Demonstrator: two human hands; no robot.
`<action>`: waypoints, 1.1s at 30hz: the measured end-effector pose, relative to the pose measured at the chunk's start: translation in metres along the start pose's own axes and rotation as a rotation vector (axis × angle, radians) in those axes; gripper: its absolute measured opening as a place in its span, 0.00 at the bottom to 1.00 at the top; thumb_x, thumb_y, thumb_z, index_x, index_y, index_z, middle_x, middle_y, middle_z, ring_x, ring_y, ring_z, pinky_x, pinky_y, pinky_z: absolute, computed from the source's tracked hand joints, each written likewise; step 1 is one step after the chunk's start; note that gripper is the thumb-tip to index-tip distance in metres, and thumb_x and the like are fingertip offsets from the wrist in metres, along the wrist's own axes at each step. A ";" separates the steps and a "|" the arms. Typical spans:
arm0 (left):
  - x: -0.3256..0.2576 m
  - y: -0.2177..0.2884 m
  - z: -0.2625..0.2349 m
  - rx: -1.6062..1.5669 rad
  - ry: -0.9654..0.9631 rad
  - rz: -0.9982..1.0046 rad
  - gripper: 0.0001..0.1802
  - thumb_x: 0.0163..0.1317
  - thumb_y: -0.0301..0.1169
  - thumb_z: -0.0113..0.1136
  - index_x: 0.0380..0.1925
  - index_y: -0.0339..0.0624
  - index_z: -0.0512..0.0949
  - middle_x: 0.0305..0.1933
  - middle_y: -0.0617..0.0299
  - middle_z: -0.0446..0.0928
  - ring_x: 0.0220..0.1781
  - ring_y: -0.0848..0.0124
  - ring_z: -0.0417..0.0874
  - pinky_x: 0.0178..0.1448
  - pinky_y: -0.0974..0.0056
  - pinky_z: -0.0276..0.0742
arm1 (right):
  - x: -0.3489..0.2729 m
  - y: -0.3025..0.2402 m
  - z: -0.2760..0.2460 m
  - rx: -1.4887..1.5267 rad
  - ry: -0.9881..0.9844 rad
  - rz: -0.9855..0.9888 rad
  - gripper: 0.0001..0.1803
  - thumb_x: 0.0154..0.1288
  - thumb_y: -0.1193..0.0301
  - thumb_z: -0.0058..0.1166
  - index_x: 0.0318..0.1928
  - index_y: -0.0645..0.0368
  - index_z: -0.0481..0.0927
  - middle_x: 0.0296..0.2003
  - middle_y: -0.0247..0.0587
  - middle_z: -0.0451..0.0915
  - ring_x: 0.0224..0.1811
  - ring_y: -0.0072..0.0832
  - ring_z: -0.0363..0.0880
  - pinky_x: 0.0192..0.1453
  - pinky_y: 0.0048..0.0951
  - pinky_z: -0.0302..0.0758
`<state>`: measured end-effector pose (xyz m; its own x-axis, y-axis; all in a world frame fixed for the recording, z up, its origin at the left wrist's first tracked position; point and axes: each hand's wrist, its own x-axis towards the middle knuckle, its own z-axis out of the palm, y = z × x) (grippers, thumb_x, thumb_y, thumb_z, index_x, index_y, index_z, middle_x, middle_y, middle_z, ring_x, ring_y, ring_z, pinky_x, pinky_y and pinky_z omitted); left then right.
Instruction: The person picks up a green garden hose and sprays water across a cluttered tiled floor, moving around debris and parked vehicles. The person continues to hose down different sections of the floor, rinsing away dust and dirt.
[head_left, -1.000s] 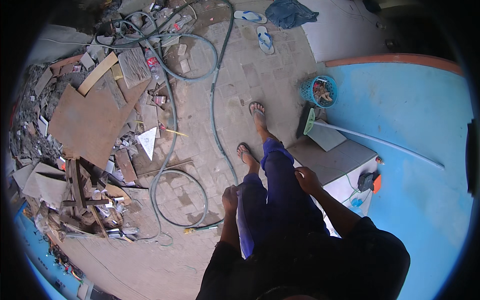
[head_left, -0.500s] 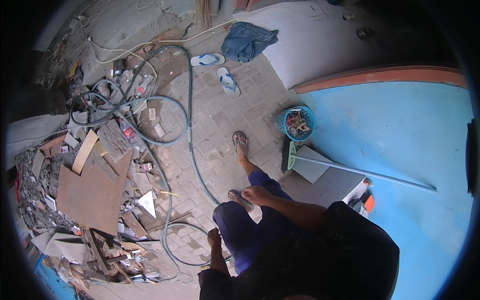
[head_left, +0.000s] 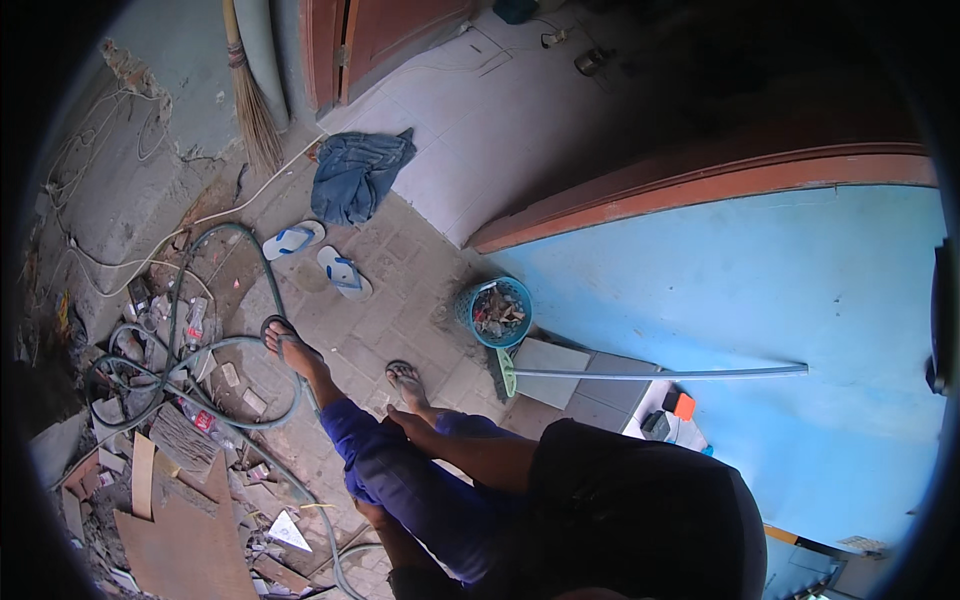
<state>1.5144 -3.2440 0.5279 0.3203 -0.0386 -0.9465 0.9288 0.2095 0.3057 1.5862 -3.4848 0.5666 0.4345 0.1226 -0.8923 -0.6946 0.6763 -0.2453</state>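
Note:
My right hand (head_left: 408, 427) is over my blue trousers (head_left: 415, 495), near the knee. Its fingers look curled, and whatever they hold, if anything, is hidden. My left hand (head_left: 374, 514) is low beside the left trouser leg, its fingers mostly hidden against the cloth. Dark flip-flops are on my feet, with the left foot (head_left: 296, 346) ahead of the right foot (head_left: 407, 380). No tool shows in either hand. Closest on the floor is a green hose (head_left: 322, 540), looping past the left leg.
Rubble and broken boards (head_left: 185, 545) lie at left. Ahead are white flip-flops (head_left: 343, 272), a dark cloth (head_left: 358, 175) and a straw broom (head_left: 252, 110). A blue basket (head_left: 527, 305) of scraps and a push broom (head_left: 680, 375) stand by the blue wall (head_left: 720, 280).
The view has shifted, and the floor things now sit lower and further left, with more doorway showing. My left foot has stepped forward. Both hands are now close to the trouser leg.

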 end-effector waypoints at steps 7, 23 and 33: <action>0.035 0.033 0.056 0.075 -0.043 0.020 0.27 0.73 0.49 0.50 0.66 0.50 0.68 0.64 0.57 0.72 0.63 0.58 0.74 0.63 0.50 0.73 | 0.034 -0.030 -0.021 -0.899 -0.091 -0.348 0.24 0.65 0.70 0.51 0.61 0.58 0.70 0.57 0.50 0.77 0.62 0.43 0.75 0.64 0.39 0.73; 0.018 0.068 0.043 0.267 -0.153 0.105 0.28 0.72 0.52 0.49 0.64 0.49 0.69 0.61 0.59 0.74 0.62 0.60 0.74 0.64 0.50 0.70 | 0.036 -0.067 -0.035 -1.058 0.023 -0.210 0.24 0.76 0.53 0.42 0.50 0.60 0.82 0.51 0.52 0.82 0.54 0.47 0.81 0.60 0.43 0.74; -0.022 0.112 0.112 0.386 -0.195 -0.123 0.45 0.70 0.66 0.40 0.72 0.42 0.56 0.71 0.45 0.65 0.72 0.51 0.65 0.74 0.50 0.62 | -0.037 -0.188 -0.112 -1.457 0.138 0.108 0.38 0.73 0.42 0.41 0.72 0.52 0.64 0.66 0.62 0.68 0.69 0.56 0.67 0.72 0.47 0.64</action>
<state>1.6317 -3.3288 0.5943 0.1982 -0.2318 -0.9523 0.9517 -0.1870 0.2436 1.6365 -3.6974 0.6034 0.3453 -0.0016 -0.9385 -0.7080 -0.6569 -0.2594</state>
